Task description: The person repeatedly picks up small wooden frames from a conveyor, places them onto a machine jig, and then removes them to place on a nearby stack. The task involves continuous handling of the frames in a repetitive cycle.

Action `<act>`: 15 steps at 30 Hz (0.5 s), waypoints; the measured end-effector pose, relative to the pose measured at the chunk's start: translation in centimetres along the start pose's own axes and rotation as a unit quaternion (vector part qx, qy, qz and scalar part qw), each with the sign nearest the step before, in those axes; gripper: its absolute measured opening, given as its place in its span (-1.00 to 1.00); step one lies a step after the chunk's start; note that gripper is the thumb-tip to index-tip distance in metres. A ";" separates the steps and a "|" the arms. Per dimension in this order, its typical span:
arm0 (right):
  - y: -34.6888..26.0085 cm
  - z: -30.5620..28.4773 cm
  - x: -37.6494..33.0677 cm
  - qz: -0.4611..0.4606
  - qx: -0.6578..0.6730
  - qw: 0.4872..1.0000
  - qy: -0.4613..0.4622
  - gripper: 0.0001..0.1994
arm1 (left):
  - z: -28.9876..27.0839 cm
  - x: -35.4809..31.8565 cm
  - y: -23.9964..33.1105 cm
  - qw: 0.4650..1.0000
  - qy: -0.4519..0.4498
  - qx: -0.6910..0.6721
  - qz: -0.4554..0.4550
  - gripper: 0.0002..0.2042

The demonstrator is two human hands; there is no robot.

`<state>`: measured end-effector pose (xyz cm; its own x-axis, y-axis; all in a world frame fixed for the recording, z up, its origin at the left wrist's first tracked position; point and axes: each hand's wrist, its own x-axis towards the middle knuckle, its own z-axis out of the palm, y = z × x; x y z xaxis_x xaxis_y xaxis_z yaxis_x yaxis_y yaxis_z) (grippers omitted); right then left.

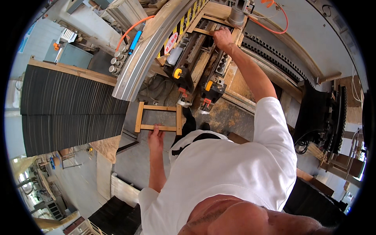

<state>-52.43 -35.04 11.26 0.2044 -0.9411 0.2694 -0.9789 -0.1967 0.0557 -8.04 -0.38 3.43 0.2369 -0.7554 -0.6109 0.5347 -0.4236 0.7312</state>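
My left hand (156, 140) is closed on the near rail of a small wooden frame (139, 117), which has two rails between two longer side pieces. It is held in the air beside my legs, to the left of the machine's near end. My right arm reaches far forward over the machine (207, 62). There my right hand (223, 38) is closed around the end of a light wooden bar (201, 31), which seems to belong to a second wooden frame lying on the machine. The fingertips of that hand are partly hidden.
A metal beam (135, 66) with yellow-black striping runs along the machine's left side. Dark stacked strips (72, 109) stand at the left. Two clamp heads with yellow knobs (178, 73) jut toward me. Sawdust covers the floor (231, 117). An orange hose (288, 23) loops at the far right.
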 end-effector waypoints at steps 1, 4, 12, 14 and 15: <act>0.0 0.1 0.1 -0.002 -0.005 1.000 0.001 -0.79 | -0.1 -0.1 -0.1 1.000 0.006 0.017 0.008 -0.69; 0.0 0.0 0.1 -0.002 0.006 1.000 0.000 -0.78 | 0.1 -0.8 0.5 0.996 0.025 0.073 0.037 -0.66; 0.0 -0.5 0.0 -0.006 0.008 1.000 -0.003 -0.76 | -0.5 -6.4 7.2 0.955 0.011 0.217 0.204 -0.68; -0.1 -0.3 0.0 -0.009 0.013 1.000 -0.003 -0.75 | -1.1 -8.9 10.1 0.943 -0.029 0.213 0.252 -0.68; -0.3 -0.3 0.2 -0.001 0.003 1.000 -0.028 -0.73 | -2.0 -9.9 11.6 0.938 -0.030 0.218 0.269 -0.69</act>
<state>-52.12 -35.11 11.54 0.2061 -0.9545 0.2157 -0.9785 -0.1998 0.0507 -2.54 3.17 17.36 0.3245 -0.9395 -0.1096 -0.0347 -0.1276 0.9912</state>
